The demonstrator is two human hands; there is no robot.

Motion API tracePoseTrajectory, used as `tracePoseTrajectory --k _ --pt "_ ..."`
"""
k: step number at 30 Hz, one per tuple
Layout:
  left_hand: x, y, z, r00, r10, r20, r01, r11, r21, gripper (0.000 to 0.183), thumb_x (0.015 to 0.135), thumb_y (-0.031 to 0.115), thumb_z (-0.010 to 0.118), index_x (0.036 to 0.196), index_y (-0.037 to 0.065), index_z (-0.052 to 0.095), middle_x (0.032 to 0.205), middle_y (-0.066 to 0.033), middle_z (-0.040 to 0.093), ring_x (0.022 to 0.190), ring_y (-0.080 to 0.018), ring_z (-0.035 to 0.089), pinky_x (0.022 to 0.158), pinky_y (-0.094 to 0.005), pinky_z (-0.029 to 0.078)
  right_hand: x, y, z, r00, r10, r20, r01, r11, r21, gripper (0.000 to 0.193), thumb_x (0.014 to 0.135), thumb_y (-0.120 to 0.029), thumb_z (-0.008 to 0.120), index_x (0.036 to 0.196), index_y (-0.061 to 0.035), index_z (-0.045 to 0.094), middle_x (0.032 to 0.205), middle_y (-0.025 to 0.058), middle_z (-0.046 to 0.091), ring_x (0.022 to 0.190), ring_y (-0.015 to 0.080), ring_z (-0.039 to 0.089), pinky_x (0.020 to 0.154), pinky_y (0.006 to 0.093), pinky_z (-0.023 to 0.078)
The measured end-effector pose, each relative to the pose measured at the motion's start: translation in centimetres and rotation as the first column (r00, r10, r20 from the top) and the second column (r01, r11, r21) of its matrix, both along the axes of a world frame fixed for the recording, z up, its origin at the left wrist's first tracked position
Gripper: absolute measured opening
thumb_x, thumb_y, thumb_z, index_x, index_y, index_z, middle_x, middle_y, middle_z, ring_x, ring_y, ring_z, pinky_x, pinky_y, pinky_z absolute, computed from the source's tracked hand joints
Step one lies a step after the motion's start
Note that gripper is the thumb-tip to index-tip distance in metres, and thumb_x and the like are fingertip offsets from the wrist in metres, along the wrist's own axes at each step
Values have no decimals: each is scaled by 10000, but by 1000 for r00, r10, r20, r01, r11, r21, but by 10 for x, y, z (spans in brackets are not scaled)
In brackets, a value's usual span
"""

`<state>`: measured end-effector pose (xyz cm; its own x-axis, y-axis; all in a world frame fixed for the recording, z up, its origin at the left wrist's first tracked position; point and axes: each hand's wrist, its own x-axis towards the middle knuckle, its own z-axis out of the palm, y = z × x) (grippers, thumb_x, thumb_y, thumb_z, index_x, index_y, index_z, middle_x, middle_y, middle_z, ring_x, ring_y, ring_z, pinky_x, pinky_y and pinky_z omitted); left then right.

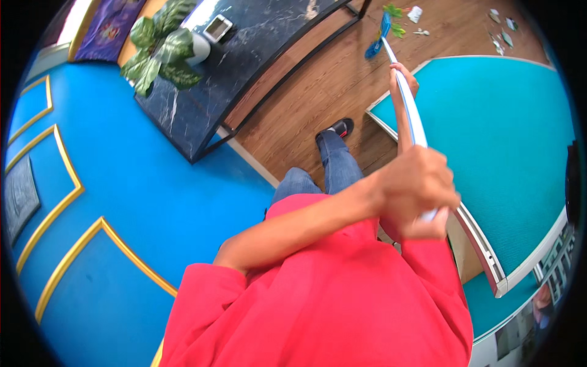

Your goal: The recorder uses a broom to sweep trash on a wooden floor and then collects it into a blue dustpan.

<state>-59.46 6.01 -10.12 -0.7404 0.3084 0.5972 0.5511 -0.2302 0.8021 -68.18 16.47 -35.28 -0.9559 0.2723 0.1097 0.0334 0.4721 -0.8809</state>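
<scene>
A broom with a white-and-blue handle (411, 110) slants away from me, its blue head (379, 38) down at the wooden floor. My left hand (419, 191) reaches across my body and is closed round the upper end of the handle, slightly blurred. Farther down, my right hand (403, 82) is wrapped round the handle too. Beside the broom head lie green leaves (396, 29), a crumpled white piece (414, 14) and a small pale scrap (421, 32). More scattered bits (506, 38) lie farther right on the floor.
A black marble-patterned table (244, 67) stands ahead on the left, bearing a leafy plant (174, 52) in a white pot and a small white device (218, 28). A teal panel (501, 140) with a pale frame borders the right. The blue wall (165, 183) has gold trim.
</scene>
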Motion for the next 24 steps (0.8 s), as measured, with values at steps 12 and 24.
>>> tracePoseTrajectory --k 12,24 --pt "43 16 89 981 -55 187 79 989 -126 234 720 238 649 653 78 491 546 -39 460 456 -211 511 431 -342 393 142 -58 68 687 654 317 -468 732 -495 98 854 -34 602 923 -18 669 837 84 671 778 100 604 693 255 489" --pt "-76 -31 -198 784 421 456 -201 867 -456 319 801 238 598 568 34 523 460 -166 466 417 -351 484 432 -416 393 154 -172 -184 573 725 383 -443 666 -600 114 846 -79 619 871 -4 701 718 63 676 697 97 583 625 284 482"
